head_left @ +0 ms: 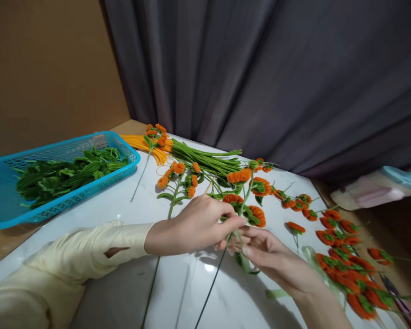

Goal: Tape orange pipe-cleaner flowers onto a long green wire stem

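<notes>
Near the middle of the view, my left hand (pixel 200 224) pinches the green stem (pixel 213 281) of a flower spray. Orange fuzzy blooms (pixel 239 176) with green centres and leaves rise just above its fingers. Close beside it, my right hand (pixel 274 256) is closed on a strip of pale green tape (pixel 245 262) at the stem, its fingertips nearly touching my left hand. The stem's lower end runs down toward the bottom edge. Behind my left wrist lies a finished-looking spray (pixel 174 192) with small orange blooms on a long stem.
A blue basket (pixel 63 196) of green leaves stands at the left. Green stems (pixel 205 157) and yellow-orange stems (pixel 144 144) lie at the back. Many orange flowers (pixel 349 269) cover the right side, with scissors (pixel 397 297) beside them. A lidded jug (pixel 376 187) is at the far right.
</notes>
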Available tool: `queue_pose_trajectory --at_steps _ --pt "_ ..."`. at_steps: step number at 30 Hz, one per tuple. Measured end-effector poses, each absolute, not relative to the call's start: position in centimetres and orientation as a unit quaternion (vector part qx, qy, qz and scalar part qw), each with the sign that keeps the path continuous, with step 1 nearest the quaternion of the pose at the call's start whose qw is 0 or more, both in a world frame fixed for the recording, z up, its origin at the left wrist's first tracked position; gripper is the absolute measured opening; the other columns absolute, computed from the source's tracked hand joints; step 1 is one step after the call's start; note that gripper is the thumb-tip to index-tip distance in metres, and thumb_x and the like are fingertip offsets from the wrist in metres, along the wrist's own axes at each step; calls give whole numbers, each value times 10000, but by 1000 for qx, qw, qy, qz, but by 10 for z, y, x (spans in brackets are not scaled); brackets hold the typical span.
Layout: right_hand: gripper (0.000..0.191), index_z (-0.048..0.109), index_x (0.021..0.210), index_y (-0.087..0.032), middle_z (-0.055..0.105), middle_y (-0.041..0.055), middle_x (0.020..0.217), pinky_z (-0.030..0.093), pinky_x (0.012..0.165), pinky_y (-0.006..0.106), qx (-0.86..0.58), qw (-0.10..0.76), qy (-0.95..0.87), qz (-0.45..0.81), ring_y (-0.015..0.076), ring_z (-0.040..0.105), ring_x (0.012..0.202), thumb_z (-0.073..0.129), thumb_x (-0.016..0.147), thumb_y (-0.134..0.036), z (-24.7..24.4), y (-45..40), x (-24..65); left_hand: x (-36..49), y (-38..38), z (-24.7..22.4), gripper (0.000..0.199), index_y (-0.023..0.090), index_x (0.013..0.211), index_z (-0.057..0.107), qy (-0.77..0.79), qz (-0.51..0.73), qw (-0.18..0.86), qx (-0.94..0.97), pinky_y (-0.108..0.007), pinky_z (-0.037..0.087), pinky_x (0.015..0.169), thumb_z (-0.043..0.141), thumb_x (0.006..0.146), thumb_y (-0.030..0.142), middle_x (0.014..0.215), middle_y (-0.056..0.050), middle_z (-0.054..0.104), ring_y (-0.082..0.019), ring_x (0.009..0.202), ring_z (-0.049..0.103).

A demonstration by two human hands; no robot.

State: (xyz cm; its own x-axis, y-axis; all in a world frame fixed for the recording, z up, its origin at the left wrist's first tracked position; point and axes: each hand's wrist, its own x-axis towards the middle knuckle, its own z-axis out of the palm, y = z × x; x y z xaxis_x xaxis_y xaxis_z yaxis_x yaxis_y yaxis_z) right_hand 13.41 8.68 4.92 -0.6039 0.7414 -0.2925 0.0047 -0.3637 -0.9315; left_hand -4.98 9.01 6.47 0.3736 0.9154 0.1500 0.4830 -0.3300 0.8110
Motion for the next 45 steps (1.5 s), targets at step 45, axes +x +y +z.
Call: queue_pose_trajectory --at_steps 45 --pt "132 689 904 -142 656 92 908 536 698 314 -361 479 -790 127 173 622 805 628 792 -107 71 84 140 -49 92 74 327 154 656 673 478 259 405 736 -226 391 591 549 819 410 663 -2 647 -144 653 558"
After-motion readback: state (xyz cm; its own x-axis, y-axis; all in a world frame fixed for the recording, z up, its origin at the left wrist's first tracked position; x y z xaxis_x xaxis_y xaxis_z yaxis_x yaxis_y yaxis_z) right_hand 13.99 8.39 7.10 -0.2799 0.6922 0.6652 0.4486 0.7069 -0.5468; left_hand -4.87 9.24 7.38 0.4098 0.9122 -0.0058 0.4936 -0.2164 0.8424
